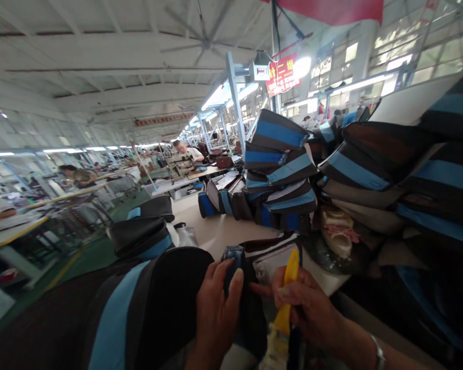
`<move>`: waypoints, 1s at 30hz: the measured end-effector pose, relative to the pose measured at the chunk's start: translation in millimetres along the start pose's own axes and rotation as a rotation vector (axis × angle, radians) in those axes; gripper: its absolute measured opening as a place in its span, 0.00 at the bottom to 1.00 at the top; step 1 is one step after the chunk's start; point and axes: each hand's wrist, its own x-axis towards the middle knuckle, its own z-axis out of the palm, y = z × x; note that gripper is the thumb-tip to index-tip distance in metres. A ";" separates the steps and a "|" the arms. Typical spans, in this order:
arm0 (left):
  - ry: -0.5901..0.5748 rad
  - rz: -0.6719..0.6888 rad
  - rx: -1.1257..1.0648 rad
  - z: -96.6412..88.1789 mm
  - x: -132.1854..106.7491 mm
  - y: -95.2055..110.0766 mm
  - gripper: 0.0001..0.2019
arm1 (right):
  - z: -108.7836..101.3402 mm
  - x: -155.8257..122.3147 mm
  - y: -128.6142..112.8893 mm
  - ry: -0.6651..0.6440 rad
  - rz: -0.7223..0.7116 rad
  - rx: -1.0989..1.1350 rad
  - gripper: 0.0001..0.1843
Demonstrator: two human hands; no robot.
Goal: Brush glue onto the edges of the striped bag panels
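Observation:
My left hand (pixel 216 308) is closed round a dark blue and black bag part (pixel 250 277) at the bottom middle, thumb on its top edge. My right hand (pixel 304 306) grips a yellow-handled tool (pixel 287 293) that stands upright beside that part, its lower end pale and smeared. A dark bag with a light blue stripe (pixel 111 313) lies across the bottom left, just under my left hand.
Tall stacks of black, brown and blue striped bag panels (pixel 285 169) fill the table's (pixel 216 228) right side and the far right (pixel 428 169). More bag pieces (pixel 142 231) sit at left. Other people work at benches far back left.

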 end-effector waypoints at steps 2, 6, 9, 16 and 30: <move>-0.003 -0.043 0.025 -1.9 -1.0 3.0 0.22 | 3.0 -0.5 6.1 0.003 0.040 -0.023 0.07; -0.021 -0.081 -0.107 -5.7 3.4 -3.5 0.14 | 5.3 5.2 0.8 0.010 0.098 -0.050 0.06; -0.061 -0.101 -0.226 -10.9 6.2 -6.9 0.14 | 2.7 18.4 -21.2 0.138 0.026 -0.085 0.07; 0.022 -0.112 0.013 4.3 -8.6 1.4 0.25 | -9.5 49.0 -59.3 0.274 -0.128 -0.081 0.11; 0.028 0.028 -0.247 18.4 -21.8 6.0 0.14 | -5.9 101.8 -41.2 0.368 -0.367 -0.782 0.14</move>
